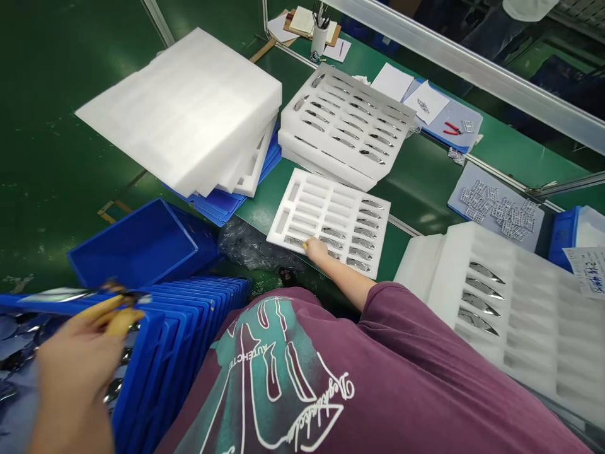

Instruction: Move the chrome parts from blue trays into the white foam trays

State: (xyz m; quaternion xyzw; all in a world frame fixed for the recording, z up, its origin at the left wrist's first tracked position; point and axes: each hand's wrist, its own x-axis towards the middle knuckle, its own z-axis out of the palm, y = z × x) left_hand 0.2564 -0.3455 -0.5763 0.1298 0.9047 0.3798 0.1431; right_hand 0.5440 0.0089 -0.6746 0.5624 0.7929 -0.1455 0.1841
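Well left of the tray point(326, 202), the left hand point(89, 347) is raised, palm down, yellow-covered fingertips pinching a slim, glossy part point(61, 295), blurred, above the crates point(163, 340). These are blue plastic with ribbed, nested rims; curved shiny pieces point(14, 359) lie in the top one. Between that hand and the tray, a smooth blue bin point(137, 243) stands tilted, its mouth open. Behind and left of the tray rises the foam stack point(189, 107), matte white with square edges. The tray is white foam with long slots; mirror-bright, leaf-shaped inserts point(362, 243) fill its right column and part of the others. At its near edge, the right hand point(316, 249) has its fingers drawn together, arm stretched forward; I cannot tell whether they pinch anything. Right of the tray, a bare strip of green table point(401, 246) separates it from a slotted foam block point(520, 302).
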